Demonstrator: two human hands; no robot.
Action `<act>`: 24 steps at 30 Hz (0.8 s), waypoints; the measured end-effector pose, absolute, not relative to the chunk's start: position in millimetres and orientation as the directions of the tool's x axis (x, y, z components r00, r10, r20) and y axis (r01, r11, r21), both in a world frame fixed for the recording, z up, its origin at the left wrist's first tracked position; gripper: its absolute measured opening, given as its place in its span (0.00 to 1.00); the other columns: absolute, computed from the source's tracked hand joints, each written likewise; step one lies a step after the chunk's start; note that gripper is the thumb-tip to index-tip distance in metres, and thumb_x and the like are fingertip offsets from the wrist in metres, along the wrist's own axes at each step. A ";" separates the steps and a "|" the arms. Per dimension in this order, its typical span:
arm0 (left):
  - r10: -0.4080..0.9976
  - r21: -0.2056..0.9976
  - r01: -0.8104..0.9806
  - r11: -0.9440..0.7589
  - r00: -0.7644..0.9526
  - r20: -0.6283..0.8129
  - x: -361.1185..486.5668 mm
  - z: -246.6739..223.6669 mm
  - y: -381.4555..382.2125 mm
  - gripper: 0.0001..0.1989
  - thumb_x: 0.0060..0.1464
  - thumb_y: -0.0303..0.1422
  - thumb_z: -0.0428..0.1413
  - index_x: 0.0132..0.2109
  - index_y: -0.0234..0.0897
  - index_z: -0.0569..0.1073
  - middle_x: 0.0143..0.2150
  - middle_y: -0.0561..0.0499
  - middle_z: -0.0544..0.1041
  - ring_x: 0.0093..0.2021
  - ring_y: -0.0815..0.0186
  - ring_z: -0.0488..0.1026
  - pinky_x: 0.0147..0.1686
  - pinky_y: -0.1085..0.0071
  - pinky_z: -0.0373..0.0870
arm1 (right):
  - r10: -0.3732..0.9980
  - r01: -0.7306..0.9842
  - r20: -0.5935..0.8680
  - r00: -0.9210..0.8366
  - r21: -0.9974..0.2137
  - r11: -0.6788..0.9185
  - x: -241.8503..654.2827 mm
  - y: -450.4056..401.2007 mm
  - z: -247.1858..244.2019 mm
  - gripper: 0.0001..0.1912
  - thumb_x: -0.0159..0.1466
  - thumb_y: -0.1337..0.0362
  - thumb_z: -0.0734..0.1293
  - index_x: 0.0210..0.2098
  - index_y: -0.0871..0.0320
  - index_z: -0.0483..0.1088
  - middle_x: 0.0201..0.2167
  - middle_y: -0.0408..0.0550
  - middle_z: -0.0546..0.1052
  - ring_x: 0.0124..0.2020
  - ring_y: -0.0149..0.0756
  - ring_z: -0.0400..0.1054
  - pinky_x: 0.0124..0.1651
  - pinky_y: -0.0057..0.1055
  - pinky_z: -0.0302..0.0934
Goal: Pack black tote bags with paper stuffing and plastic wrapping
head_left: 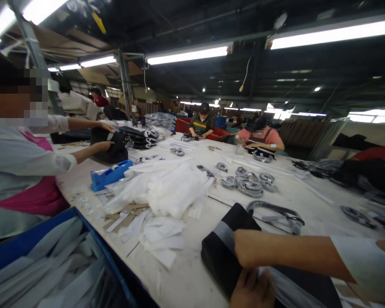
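Note:
A black fabric bag (223,256) with a grey band (224,234) across it lies at the table's near right. My right hand (245,248) reaches in from the right and is closed in a fist over the band; what its fingers hold is hidden. Just below, my left hand (253,288) has its bent fingers gripping the bag, beside a small pale piece between the two hands. A grey translucent strip (295,291) runs from there toward the lower right. Behind the bag rests a coiled grey strap (279,209) with metal fittings.
White sheets (176,184) are heaped mid-table, with a blue tape dispenser (111,175) beyond. Several coiled straps (248,184) lie farther back. A blue bin (96,239) of pale strips stands lower left. A co-worker (16,171) at left holds another black bag (111,143); others work across the table.

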State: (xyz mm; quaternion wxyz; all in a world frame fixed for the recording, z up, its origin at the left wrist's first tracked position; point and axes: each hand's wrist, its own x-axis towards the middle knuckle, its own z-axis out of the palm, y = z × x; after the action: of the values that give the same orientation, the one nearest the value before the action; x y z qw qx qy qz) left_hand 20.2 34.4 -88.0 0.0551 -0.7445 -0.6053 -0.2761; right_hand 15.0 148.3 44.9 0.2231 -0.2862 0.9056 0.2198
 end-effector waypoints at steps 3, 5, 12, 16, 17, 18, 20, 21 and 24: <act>0.884 0.367 0.898 -0.244 0.051 0.464 22.0 -69.6 8.1 0.30 0.64 0.45 0.46 0.66 0.32 0.60 0.69 0.44 0.63 0.68 0.53 0.58 0.68 0.56 0.54 | -0.426 -0.627 -0.545 -0.722 0.256 0.736 15.3 148.3 51.6 0.10 0.53 0.77 0.71 0.18 0.60 0.74 0.18 0.48 0.76 0.19 0.36 0.67 0.20 0.32 0.44; 0.900 0.425 0.875 -0.230 0.025 0.435 20.4 -55.4 -5.7 0.29 0.67 0.44 0.42 0.68 0.31 0.58 0.70 0.45 0.60 0.70 0.55 0.55 0.70 0.57 0.47 | -0.432 -0.633 -0.554 -0.712 0.239 0.736 14.6 148.8 55.2 0.09 0.55 0.78 0.70 0.22 0.61 0.76 0.20 0.49 0.77 0.20 0.36 0.68 0.21 0.32 0.44; 0.918 0.434 0.875 -0.217 0.032 0.395 16.7 -42.7 -11.6 0.27 0.67 0.41 0.41 0.67 0.28 0.59 0.70 0.43 0.59 0.70 0.53 0.54 0.70 0.58 0.45 | -0.456 -0.669 -0.571 -0.683 0.238 0.704 5.1 153.0 65.7 0.09 0.57 0.79 0.68 0.31 0.60 0.77 0.26 0.48 0.78 0.27 0.37 0.71 0.26 0.33 0.47; 0.915 0.430 0.878 -0.210 0.022 0.403 17.7 -44.8 -11.0 0.27 0.68 0.40 0.41 0.66 0.27 0.60 0.69 0.42 0.60 0.69 0.52 0.55 0.69 0.57 0.46 | -0.495 -0.700 -0.559 -0.665 0.236 0.674 -6.3 157.3 70.6 0.08 0.58 0.78 0.68 0.31 0.60 0.76 0.26 0.47 0.77 0.27 0.37 0.69 0.27 0.33 0.46; 0.916 0.434 0.876 -0.210 0.020 0.401 18.0 -45.0 -11.1 0.27 0.67 0.40 0.41 0.66 0.28 0.60 0.69 0.43 0.60 0.69 0.53 0.55 0.69 0.57 0.46 | -0.505 -0.705 -0.551 -0.664 0.238 0.668 -9.5 158.1 71.7 0.08 0.59 0.78 0.68 0.31 0.60 0.75 0.26 0.47 0.77 0.27 0.37 0.69 0.27 0.33 0.46; 0.916 0.438 0.874 -0.209 0.019 0.400 18.2 -45.1 -11.3 0.27 0.67 0.40 0.41 0.66 0.28 0.60 0.70 0.43 0.60 0.69 0.53 0.54 0.69 0.57 0.46 | -0.517 -0.711 -0.542 -0.663 0.239 0.661 -12.5 158.7 72.5 0.08 0.60 0.78 0.67 0.31 0.60 0.75 0.26 0.47 0.76 0.27 0.36 0.68 0.27 0.33 0.45; 0.918 0.448 0.869 -0.209 0.017 0.396 18.3 -45.0 -11.4 0.27 0.67 0.40 0.41 0.66 0.28 0.60 0.70 0.43 0.60 0.69 0.53 0.54 0.69 0.57 0.46 | -0.545 -0.727 -0.524 -0.655 0.238 0.644 -17.8 160.1 72.8 0.09 0.61 0.78 0.66 0.30 0.60 0.73 0.26 0.46 0.75 0.27 0.36 0.67 0.27 0.33 0.45; 0.919 0.453 0.866 -0.210 0.016 0.395 18.2 -44.7 -11.4 0.27 0.67 0.40 0.41 0.66 0.28 0.60 0.70 0.43 0.60 0.69 0.53 0.54 0.69 0.57 0.46 | -0.562 -0.737 -0.515 -0.648 0.235 0.634 -19.8 161.0 72.1 0.09 0.62 0.78 0.66 0.30 0.60 0.73 0.26 0.46 0.75 0.27 0.36 0.67 0.28 0.33 0.45; 0.919 0.464 0.859 -0.216 0.019 0.393 17.1 -43.0 -11.3 0.27 0.67 0.40 0.41 0.66 0.28 0.60 0.70 0.43 0.60 0.70 0.54 0.54 0.69 0.57 0.46 | -0.617 -0.771 -0.487 -0.618 0.222 0.596 -23.4 165.0 67.6 0.10 0.64 0.78 0.64 0.30 0.60 0.71 0.26 0.44 0.74 0.28 0.35 0.65 0.29 0.34 0.46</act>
State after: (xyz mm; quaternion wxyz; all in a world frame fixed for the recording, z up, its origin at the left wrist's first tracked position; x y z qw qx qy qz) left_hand 17.1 -11.3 -43.0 -0.0471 -0.7122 -0.6243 -0.3175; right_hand -23.4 165.0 67.6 0.1832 -0.3970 0.8744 0.2102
